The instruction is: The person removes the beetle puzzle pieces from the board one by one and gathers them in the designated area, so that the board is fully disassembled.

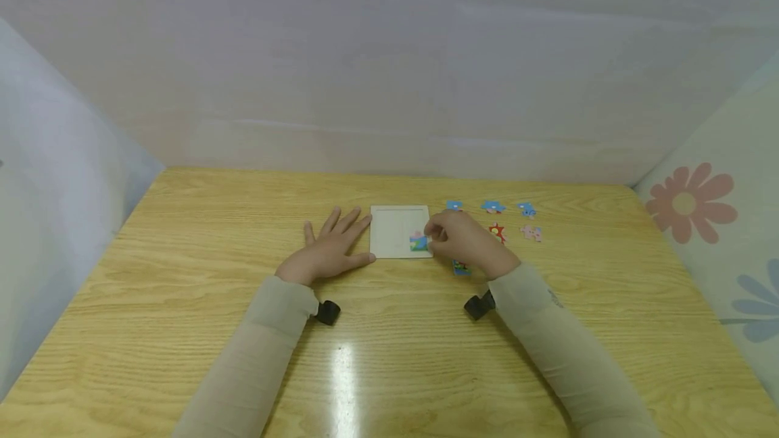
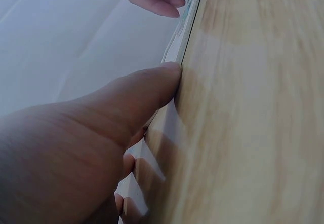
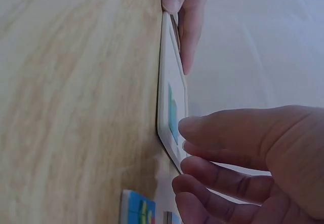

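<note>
A white square puzzle tray lies flat on the table. In its lower right corner sits one blue, green and pink puzzle piece, also visible in the right wrist view. My left hand rests palm down with fingers spread, its thumb and fingertips touching the tray's left edge. At the tray's right side is my right hand, thumb and index fingertips close together beside the piece. In the right wrist view the fingers bend loosely, and no separate piece shows between them.
Right of the tray lie several loose pieces: blue ones at the back, a red one, a pink one, and a blue and green one below my right hand. A pale cloth wall borders the wooden table.
</note>
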`<state>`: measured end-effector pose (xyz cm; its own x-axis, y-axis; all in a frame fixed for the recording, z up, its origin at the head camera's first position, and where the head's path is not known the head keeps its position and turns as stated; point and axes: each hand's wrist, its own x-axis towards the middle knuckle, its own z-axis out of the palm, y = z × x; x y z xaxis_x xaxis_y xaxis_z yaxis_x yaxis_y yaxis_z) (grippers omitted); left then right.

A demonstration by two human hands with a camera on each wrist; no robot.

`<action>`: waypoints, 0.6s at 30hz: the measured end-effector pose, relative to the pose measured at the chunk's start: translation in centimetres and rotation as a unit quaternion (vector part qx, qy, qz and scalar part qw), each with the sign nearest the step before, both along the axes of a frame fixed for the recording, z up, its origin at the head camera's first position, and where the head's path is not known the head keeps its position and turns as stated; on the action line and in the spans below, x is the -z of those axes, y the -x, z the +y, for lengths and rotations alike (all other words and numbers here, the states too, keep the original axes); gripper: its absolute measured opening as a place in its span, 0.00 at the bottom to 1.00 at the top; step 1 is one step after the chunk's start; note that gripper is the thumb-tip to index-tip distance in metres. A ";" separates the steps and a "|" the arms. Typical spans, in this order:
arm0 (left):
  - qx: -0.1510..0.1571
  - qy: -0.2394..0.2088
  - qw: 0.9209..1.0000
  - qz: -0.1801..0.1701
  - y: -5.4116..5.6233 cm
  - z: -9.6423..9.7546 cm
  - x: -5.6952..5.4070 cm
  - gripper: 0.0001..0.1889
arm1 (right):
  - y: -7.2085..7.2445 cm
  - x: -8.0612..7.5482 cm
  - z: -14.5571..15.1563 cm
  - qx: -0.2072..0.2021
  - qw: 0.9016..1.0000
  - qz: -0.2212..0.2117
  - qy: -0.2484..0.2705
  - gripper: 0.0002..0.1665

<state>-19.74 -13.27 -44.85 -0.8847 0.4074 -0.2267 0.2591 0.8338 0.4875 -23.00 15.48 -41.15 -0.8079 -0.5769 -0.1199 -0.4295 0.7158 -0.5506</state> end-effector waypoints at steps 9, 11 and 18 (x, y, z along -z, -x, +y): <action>-0.004 0.006 1.000 0.001 0.1 0.0 -0.1 0.45 | 0.0 0.1 -0.8 0.019 1.000 -0.013 -0.015 0.14; -0.003 0.005 1.000 0.000 0.1 0.1 -0.1 0.45 | 0.0 0.1 -0.9 0.020 1.000 -0.014 -0.013 0.13; -0.002 0.005 1.000 -0.003 0.0 0.1 -0.2 0.45 | -0.2 0.2 -0.9 0.022 0.999 -0.029 -0.001 0.10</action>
<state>-19.77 -13.16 -44.67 -0.8849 0.4011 -0.2368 0.2522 0.8399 0.4805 -22.83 14.62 -41.32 -0.8238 -0.5413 -0.1685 -0.3657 0.7345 -0.5717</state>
